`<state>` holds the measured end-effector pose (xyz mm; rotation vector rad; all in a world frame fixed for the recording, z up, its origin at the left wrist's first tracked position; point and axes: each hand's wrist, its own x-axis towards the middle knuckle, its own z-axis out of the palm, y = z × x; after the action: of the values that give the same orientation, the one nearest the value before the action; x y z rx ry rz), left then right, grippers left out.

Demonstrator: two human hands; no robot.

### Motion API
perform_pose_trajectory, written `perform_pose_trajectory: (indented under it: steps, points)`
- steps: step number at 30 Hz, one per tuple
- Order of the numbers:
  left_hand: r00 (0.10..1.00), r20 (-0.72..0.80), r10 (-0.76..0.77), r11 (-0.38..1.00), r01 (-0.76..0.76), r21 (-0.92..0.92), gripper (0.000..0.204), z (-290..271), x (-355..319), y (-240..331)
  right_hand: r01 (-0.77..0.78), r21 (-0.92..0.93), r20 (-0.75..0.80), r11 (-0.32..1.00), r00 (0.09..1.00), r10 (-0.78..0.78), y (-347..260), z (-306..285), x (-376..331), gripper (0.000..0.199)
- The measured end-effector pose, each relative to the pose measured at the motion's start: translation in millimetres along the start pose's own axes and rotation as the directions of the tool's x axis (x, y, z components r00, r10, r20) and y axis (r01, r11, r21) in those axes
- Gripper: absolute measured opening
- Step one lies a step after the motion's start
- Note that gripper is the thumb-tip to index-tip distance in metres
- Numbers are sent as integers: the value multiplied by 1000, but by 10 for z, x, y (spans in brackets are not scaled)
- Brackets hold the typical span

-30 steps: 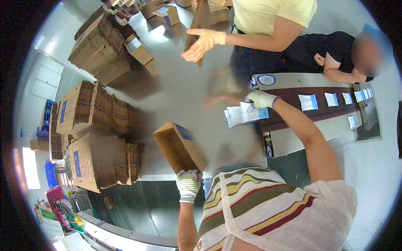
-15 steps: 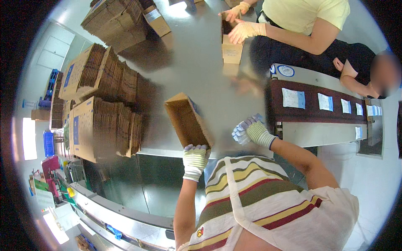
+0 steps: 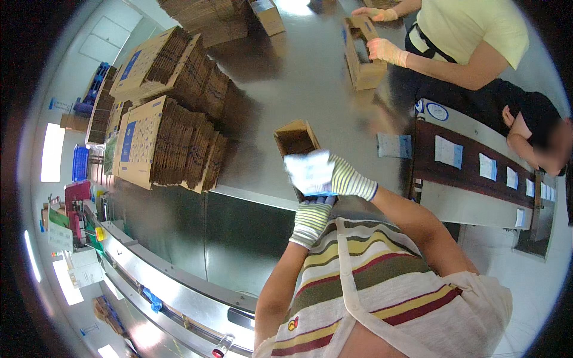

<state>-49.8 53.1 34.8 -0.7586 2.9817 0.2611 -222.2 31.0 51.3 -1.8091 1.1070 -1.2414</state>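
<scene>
- Cardboard, brown: the small open box [image 3: 296, 140] is standing on the steel counter [image 3: 310, 77], just beyond our gloves.
- We are holding a white packet [image 3: 310, 173] in our right hand [image 3: 343, 180], grip clamped on it.
- Our left hand [image 3: 313, 218] is sitting below; we cannot tell its grip.
- We judge that lowering the packet into the box is coming next.

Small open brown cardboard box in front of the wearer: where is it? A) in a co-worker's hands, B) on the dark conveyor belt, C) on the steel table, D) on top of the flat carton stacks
C: the small open brown cardboard box rests on the bare steel table, right of the flat carton stacks and left of the dark conveyor belt, under the wearer's gloved right hand.
</scene>
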Motion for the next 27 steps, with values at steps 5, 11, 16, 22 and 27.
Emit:
perform_pose_trajectory:
  steps: [5, 11, 16, 22, 27]
  points:
    - [999, 33, -17, 999, 19, -45, 22, 99, -124, 61, 106, -888, 199, 448, 966, 165, 299, 284, -381, 46]
    - [837, -495, -233, 918, 22, -396, 29, -952, 292, -191, -141, -820, 199, 555, 839, 507, -96, 107, -186, 63]
    - [906, 340, -253, 923, 331, -194, 23, -484, 899, -671, -130, -766, 281, 630, 814, 509, -499, 75, -124, 80]
    - [861, 478, -172, 973, 223, -52, 27, -85, 1175, -512, -78, -744, 199, 663, 922, 332, -451, -6, -597, 90]
    - [745, 666, -43, 926, 279, -253, 32, 310, 958, -694, -33, -812, 180, 582, 935, 304, -388, 127, -661, 68]
